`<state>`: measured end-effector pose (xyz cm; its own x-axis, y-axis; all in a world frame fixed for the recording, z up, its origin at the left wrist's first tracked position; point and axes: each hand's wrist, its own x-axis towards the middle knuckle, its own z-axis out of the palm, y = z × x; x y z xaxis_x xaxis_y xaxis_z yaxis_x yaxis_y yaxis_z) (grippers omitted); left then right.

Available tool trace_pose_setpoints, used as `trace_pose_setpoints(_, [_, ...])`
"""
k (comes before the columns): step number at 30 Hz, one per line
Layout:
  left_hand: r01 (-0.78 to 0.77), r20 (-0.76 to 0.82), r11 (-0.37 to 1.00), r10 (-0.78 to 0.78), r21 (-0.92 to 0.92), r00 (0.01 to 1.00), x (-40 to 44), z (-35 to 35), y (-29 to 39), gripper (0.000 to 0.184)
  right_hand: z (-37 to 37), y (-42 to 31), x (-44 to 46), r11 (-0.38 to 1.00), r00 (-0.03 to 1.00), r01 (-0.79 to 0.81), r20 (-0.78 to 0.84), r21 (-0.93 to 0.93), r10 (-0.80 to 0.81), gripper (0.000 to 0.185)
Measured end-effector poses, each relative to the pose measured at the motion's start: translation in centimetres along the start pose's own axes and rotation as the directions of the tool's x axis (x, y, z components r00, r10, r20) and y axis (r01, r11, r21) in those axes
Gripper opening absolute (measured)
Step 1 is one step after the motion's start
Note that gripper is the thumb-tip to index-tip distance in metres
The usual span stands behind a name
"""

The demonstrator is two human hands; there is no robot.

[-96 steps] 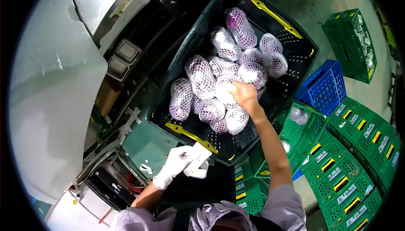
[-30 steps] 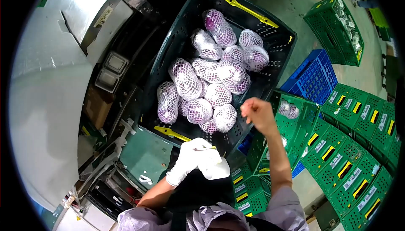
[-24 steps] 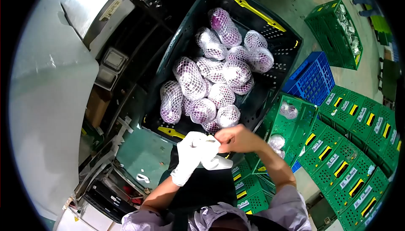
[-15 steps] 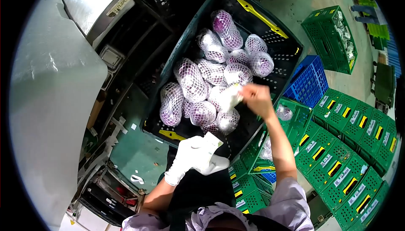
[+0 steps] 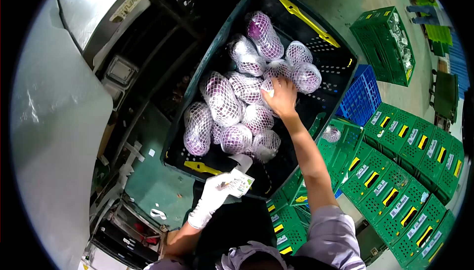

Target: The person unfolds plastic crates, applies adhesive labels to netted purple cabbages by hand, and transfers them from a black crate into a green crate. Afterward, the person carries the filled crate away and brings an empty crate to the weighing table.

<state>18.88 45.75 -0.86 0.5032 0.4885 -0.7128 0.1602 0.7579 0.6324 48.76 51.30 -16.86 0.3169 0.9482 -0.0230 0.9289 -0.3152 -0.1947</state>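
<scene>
A dark crate (image 5: 197, 80) with yellow handles holds several purple items in white foam nets (image 5: 219, 97). My left hand (image 5: 213, 196), in a white glove, grips a roll of labels (image 5: 242, 182) at the crate's near edge; a white strip curls up from it. My bare right hand (image 5: 281, 97) lies over a netted item near the middle of the crate, its fingers spread on the net. A bit of white shows beside its thumb.
Green crates (image 5: 400, 191) stand in rows at the lower right, near a blue crate (image 5: 363, 95). Another green crate (image 5: 385, 48) with wrapped items is farther back. A metal surface (image 5: 64, 122) fills the left side. A person's legs (image 5: 427, 16) show at the upper right.
My right hand has moved from the near edge up onto a netted item in the crate. My left hand has shifted slightly left and lower, and the label roll has turned, its printed face now showing.
</scene>
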Motion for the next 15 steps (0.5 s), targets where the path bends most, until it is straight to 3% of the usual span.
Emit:
trace_pose_setpoints(1, [-0.031,-0.007,0.999,0.030,-0.039,1.000,0.4,-0.1,-0.3,0.019,0.4,-0.1,0.4,1.000,1.000,0.001,0.002,0.005,-0.001,0.063])
trace_pose_setpoints(2, [-0.061,0.015,0.996,0.060,0.068,0.998,0.3,-0.6,-1.3,0.019,0.2,0.5,0.2,0.999,0.995,0.028,0.093,0.034,-0.031,0.066])
trace_pose_setpoints(3, [-0.010,0.021,0.999,0.009,0.049,1.000,0.2,-0.5,-1.3,0.020,-0.8,0.9,0.3,0.997,0.982,0.050,0.177,0.061,-0.060,0.071])
trace_pose_setpoints(5, [0.019,-0.005,1.000,-0.020,-0.007,1.000,0.1,0.0,-0.6,0.022,-2.5,1.3,0.4,0.995,0.979,0.090,0.181,0.038,-0.095,0.078])
trace_pose_setpoints(7, [0.011,0.014,1.000,-0.011,0.000,1.000,-0.1,0.7,0.1,0.025,-3.6,2.1,1.2,0.989,0.888,-0.075,0.459,0.125,0.009,0.083])
trace_pose_setpoints(9, [0.000,0.025,1.000,-0.001,0.020,1.000,-0.2,1.7,1.4,0.029,-1.7,4.4,1.8,0.977,0.916,-0.054,0.401,0.206,-0.034,0.080])
trace_pose_setpoints(10, [0.008,0.035,0.997,-0.005,-0.082,0.999,-0.1,2.6,2.6,0.029,-1.4,4.9,2.3,0.949,0.917,-0.119,0.398,0.292,-0.007,0.078])
trace_pose_setpoints(11, [0.024,0.046,0.982,-0.016,-0.188,0.999,-0.2,3.2,3.1,0.031,-1.0,5.3,2.3,0.910,0.914,-0.184,0.405,0.372,0.020,0.077])
trace_pose_setpoints(13, [0.038,0.074,0.978,-0.023,-0.206,0.997,-0.2,3.4,3.1,0.035,-1.1,5.6,1.9,0.840,0.939,-0.254,0.331,0.479,0.095,0.073])
trace_pose_setpoints(15, [0.061,0.078,0.939,-0.036,-0.338,0.996,-0.3,4.5,2.9,0.034,-1.8,6.2,0.7,0.469,0.829,-0.560,0.462,0.683,0.315,0.078])
